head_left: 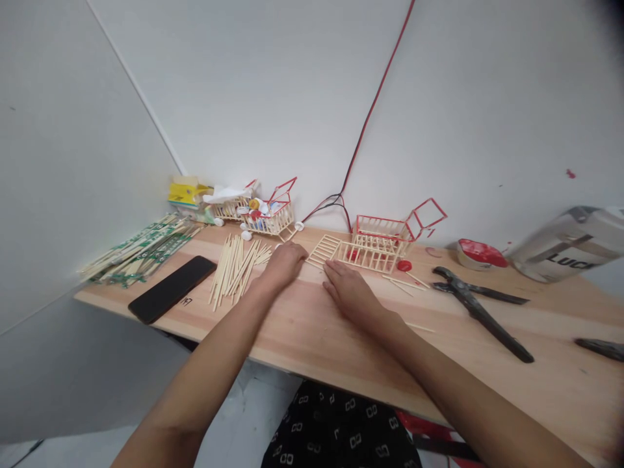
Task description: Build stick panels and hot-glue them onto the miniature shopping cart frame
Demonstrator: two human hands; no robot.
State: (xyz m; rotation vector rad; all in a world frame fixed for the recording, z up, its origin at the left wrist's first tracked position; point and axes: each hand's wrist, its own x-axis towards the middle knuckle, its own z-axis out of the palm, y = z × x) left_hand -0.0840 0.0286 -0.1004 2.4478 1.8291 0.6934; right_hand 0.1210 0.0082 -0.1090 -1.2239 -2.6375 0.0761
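A flat ladder-like frame of pale sticks point(324, 250) lies on the wooden table, with a longer stick lattice point(370, 257) adjoining on its right. My left hand point(286, 263) is closed at the left end of the flat frame, fingers bent and together; whatever they may hold is hidden. Stretched out fairly flat, the fingers of my right hand point(350, 287) touch or nearly touch the near edge of the frame. Behind the lattice stands a miniature shopping cart point(383, 226) made of sticks, with red rims and a red handle.
Loose sticks point(236, 270) lie left of my left hand, beside a black phone point(173, 289) and wrapped sticks point(141, 250). Filled miniature carts point(268, 221) stand behind. Rightward are pliers point(480, 309), a red-stained tub point(481, 255) and a large container point(568, 244). Cables point(363, 130) run down the wall.
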